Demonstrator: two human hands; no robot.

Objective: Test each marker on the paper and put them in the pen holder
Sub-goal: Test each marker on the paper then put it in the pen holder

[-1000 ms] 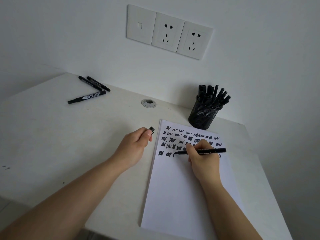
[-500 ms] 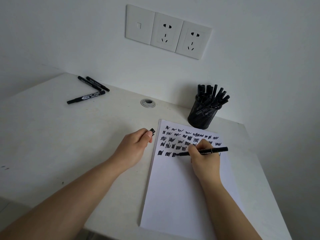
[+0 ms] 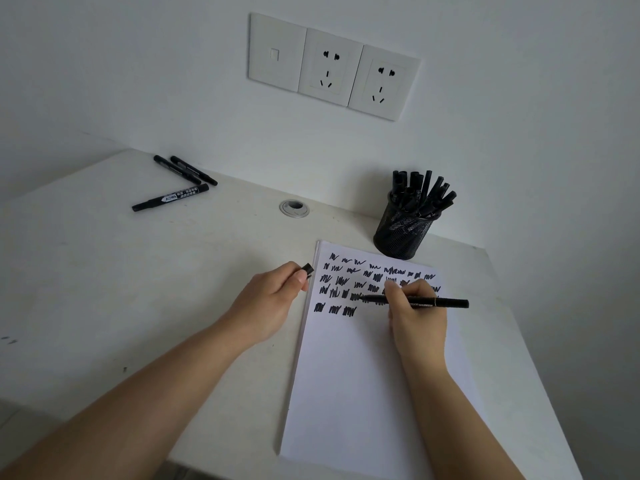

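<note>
Over the paper [image 3: 363, 375], right hand [image 3: 417, 317] pinching marker [image 3: 446, 302] level, left hand [image 3: 266, 303] curled, grip holding cap [image 3: 308, 270]

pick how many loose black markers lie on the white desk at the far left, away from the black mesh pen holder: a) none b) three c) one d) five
b: three loose black markers lie together on the white desk at the far left, well apart from the black mesh pen holder.

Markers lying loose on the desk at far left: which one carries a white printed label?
The nearest of the three, marker, lying apart at a different angle. The two thin markers behind it lie side by side, plain black.
</note>
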